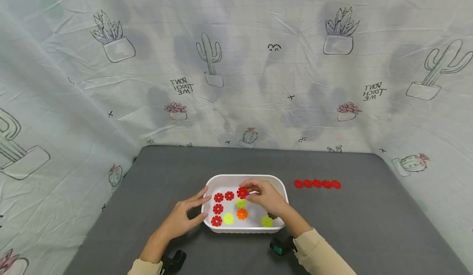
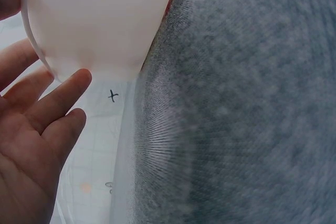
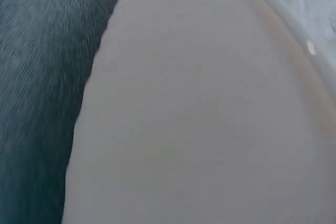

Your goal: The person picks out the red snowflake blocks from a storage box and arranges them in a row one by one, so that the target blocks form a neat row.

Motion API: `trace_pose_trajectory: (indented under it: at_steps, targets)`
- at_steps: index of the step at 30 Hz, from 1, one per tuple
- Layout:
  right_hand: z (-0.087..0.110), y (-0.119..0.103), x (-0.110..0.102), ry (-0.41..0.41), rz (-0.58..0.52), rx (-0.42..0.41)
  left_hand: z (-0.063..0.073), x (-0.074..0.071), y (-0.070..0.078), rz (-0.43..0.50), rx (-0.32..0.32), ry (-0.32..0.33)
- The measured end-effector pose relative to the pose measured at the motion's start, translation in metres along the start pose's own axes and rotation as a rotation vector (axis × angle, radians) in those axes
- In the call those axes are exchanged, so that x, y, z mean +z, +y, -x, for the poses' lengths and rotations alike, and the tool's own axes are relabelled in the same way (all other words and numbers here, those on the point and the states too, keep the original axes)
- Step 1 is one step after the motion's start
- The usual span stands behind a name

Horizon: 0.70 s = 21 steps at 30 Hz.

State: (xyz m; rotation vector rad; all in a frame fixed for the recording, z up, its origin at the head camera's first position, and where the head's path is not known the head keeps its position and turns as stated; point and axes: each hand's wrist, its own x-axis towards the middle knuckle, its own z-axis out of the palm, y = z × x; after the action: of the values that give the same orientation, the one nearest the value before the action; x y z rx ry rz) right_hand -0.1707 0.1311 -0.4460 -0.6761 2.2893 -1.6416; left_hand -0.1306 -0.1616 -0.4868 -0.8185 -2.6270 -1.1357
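Note:
A white plastic tray (image 1: 251, 229) holds several notched, flower-shaped plastic discs. Over its middle my right hand (image 1: 267, 196) pinches a red notched disc (image 1: 242, 193) between thumb and fingers. A small blue bit (image 1: 253, 192) shows by those fingertips, too little of it to name. My left hand (image 1: 184, 214) rests spread fingers and thumb against the tray's left rim. In the left wrist view the left hand (image 2: 39, 119) touches the tray's pale outer wall (image 2: 100, 19). Only the tray wall (image 3: 199, 98) fills the right wrist view; the right hand is out of it.
Inside the tray lie red discs (image 1: 218, 209) along the left, yellow-green discs (image 1: 228, 218), an orange disc (image 1: 242, 214), and a dark disc (image 1: 272, 216) partly under the right wrist. A row of several red discs (image 1: 317, 183) lies right of the tray on the grey table (image 1: 369, 225).

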Motion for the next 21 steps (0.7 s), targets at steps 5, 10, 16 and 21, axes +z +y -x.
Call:
trace_pose_trajectory:
  at_steps: [5, 10, 16, 21]
  targets:
    - [0.016, 0.007, -0.022, 0.061, -0.032, -0.005, 0.0, 0.001, -0.001, 0.002, -0.006, -0.002]
    - [0.033, 0.009, -0.04, 0.145, -0.05, 0.004, 0.0, 0.001, -0.001, -0.002, -0.012, -0.001]
    - [0.053, 0.02, -0.057, 0.283, -0.093, -0.078, 0.0, 0.001, -0.002, 0.006, -0.007, -0.001]
    - [0.068, 0.033, -0.07, 0.376, -0.155, -0.099, 0.0, 0.002, -0.002, 0.009, -0.009, -0.003]
